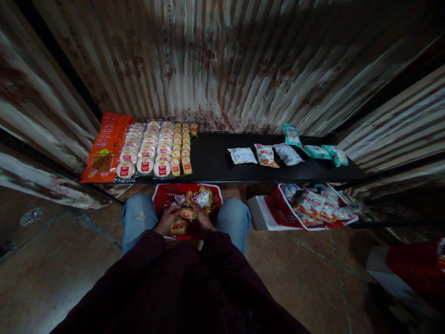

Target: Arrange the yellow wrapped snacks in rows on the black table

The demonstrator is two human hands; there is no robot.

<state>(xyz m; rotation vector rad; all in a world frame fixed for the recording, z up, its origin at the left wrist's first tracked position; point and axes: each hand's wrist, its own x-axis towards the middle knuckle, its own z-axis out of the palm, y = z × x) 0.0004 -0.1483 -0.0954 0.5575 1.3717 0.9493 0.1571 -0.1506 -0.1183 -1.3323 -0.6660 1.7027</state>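
Observation:
Between my knees stands a red basket (218, 197) with several yellow and striped snack packs in it. Over it, my left hand (168, 219) and my right hand (203, 219) hold a small yellow pack (188, 213) between their fingers, one at each end. Another yellow pack (178, 226) lies in the basket below my hands. On the black shelf (212, 157) ahead, rows of round white packs (146, 164) and small yellow packs (186, 164) lie at the left, beside a large orange bag (106, 148).
White and red bags (266, 155) and green bags (316, 151) lie on the shelf's right part. A second red basket (278, 211), full of bags, stands at the right by a white box (259, 213). Striped curtains (215, 60) hang behind.

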